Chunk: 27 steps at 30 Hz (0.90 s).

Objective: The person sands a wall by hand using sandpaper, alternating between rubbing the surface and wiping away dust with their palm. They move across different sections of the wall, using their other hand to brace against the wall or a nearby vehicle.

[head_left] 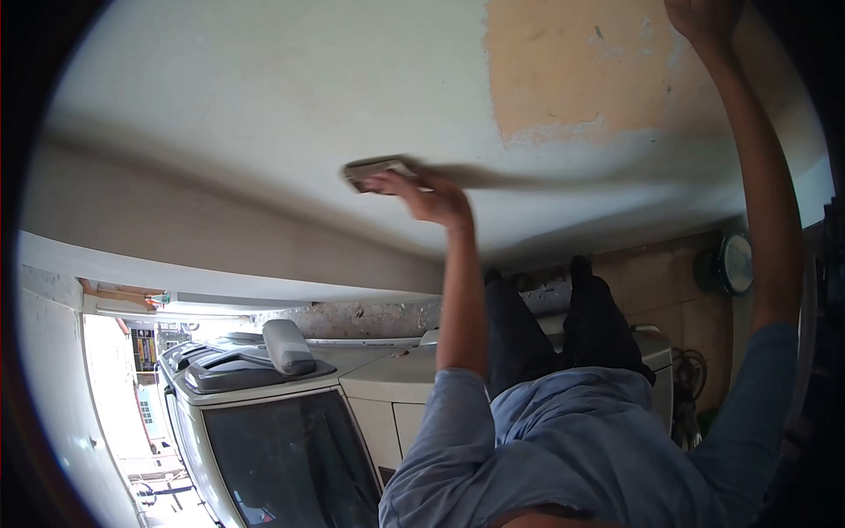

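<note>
Left hand (433, 204) is grasping the block (373, 165), left of centre on the wall (264, 88), long axis running roughly sideways; right hand (709, 19), upper right, is sitting farther off, grip unclear.

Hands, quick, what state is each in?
Left hand: closed on a flat grey-brown block, at the pale wall.
Right hand: cut off at the picture's top edge; open or closed can't be told.

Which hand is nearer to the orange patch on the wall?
Right: the right hand is beside the orange patch; the left hand sits past its lower left corner.
</note>
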Available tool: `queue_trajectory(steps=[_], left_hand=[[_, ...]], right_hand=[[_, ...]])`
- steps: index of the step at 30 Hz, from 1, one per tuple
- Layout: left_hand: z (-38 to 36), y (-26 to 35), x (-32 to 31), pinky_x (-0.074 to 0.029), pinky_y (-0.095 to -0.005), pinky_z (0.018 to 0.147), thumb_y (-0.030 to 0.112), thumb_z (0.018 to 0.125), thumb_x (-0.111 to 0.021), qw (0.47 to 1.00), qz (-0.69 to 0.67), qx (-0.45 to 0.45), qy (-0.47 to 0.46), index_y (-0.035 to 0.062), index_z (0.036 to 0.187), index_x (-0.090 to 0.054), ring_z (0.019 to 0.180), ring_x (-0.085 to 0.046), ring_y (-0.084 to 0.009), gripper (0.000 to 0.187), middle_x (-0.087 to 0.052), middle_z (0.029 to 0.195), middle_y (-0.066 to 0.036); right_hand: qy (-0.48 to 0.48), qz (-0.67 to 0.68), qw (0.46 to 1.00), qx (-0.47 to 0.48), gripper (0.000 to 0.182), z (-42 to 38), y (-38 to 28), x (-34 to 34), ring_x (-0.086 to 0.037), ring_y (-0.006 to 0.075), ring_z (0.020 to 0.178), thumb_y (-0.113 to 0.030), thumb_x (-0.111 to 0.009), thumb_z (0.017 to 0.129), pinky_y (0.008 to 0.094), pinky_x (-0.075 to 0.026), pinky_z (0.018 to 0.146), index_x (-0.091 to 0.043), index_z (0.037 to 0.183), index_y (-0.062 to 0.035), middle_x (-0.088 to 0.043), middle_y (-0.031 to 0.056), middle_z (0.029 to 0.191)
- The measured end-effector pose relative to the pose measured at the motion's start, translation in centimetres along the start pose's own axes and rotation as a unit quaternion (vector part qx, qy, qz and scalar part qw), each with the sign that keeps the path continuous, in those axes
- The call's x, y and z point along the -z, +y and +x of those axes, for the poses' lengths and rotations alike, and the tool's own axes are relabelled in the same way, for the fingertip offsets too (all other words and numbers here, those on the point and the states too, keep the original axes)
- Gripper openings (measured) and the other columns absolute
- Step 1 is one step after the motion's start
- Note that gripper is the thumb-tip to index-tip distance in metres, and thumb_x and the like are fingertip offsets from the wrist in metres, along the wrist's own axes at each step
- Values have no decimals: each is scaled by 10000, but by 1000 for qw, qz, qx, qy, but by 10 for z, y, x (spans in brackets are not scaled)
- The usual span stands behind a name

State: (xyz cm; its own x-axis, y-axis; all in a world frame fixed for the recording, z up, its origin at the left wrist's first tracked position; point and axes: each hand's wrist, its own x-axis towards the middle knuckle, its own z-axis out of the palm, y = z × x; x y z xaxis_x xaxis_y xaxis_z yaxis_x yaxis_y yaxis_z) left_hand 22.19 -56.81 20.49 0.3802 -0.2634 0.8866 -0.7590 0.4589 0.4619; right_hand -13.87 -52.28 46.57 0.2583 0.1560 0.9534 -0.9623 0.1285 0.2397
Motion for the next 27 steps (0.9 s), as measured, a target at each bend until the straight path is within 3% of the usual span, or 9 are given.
queue_trajectory(steps=[5, 6, 8, 11, 13, 15, 20, 25, 27], left_hand=[[0, 11, 5, -163, -491, 1176, -1, 966, -405, 999, -14, -28, -43, -46, 1482, -233, 1445, -158, -378, 546, -177, 1542, -282], [13, -15, 7, -234, -410, 1162, 27, 979, -401, 988, -121, 93, -8, -47, 1489, -214, 1457, -173, -300, 549, -150, 1556, -264], [72, -78, 30, -461, -278, 732, 83, 990, -413, 994, 21, 75, 82, -101, 1338, -474, 831, -597, -244, 399, -648, 1034, -194], [124, -108, 59, -476, -299, 703, 91, 994, -422, 962, -10, 260, 77, -128, 1195, -585, 722, -558, -250, 339, -656, 914, -186], [97, -78, 44, -465, -372, 1025, 26, 983, -448, 987, 51, 135, 69, -125, 1314, -463, 1220, -549, -304, 364, -481, 1357, -299], [51, -50, 23, -364, -432, 1121, 0, 972, -445, 983, 45, 165, 66, -104, 1409, -343, 1370, -362, -350, 461, -331, 1474, -283], [-4, -5, 2, -126, -525, 1187, 21, 976, -458, 1000, 0, 19, -7, -62, 1459, -270, 1441, -113, -399, 526, -196, 1539, -259], [87, -67, 30, -188, -531, 1169, 83, 968, -516, 984, 6, -180, -7, -64, 1445, -310, 1415, -216, -412, 540, -282, 1514, -246], [142, -65, 47, -235, -526, 1156, 107, 978, -509, 992, -3, -123, -27, -75, 1421, -352, 1392, -275, -415, 503, -355, 1476, -246]], right_hand=[[2, 12, 1000, 16, 535, 5, 3, 1, -273, 353, 1421, -172, -465, 963, 510, -212, 1127, -349, 1480, -98, -277, 161, 1554], [2, 7, 1000, 16, 535, 4, 3, 2, -286, 353, 1416, -158, -475, 957, 505, -223, 1125, -358, 1476, -99, -285, 163, 1550], [14, 18, 999, 27, 532, 2, 10, -3, -298, 354, 1410, -161, -483, 954, 498, -234, 1122, -368, 1471, -104, -299, 166, 1542], [-17, 36, 999, 5, 522, 10, -3, 11, -330, 356, 1391, -173, -500, 951, 483, -259, 1115, -392, 1458, -112, -330, 169, 1525], [-57, 45, 997, -25, 515, 10, -12, 16, -350, 359, 1378, -182, -508, 950, 475, -274, 1111, -404, 1450, -114, -347, 170, 1514], [-47, 42, 998, -8, 508, 8, -5, 14, -379, 369, 1355, -192, -516, 949, 472, -298, 1100, -418, 1441, -114, -373, 170, 1497], [40, -30, 998, 30, 505, -4, 23, -11, -387, 373, 1348, -197, -523, 950, 469, -308, 1098, -424, 1435, -99, -384, 175, 1490], [48, -18, 997, 56, 506, 1, 14, -8, -377, 382, 1354, -216, -522, 953, 476, -310, 1096, -423, 1433, -90, -374, 178, 1497], [39, 18, 997, 68, 510, 5, 10, -3, -380, 390, 1349, -209, -531, 945, 481, -322, 1087, -427, 1430, -91, -375, 187, 1494]])
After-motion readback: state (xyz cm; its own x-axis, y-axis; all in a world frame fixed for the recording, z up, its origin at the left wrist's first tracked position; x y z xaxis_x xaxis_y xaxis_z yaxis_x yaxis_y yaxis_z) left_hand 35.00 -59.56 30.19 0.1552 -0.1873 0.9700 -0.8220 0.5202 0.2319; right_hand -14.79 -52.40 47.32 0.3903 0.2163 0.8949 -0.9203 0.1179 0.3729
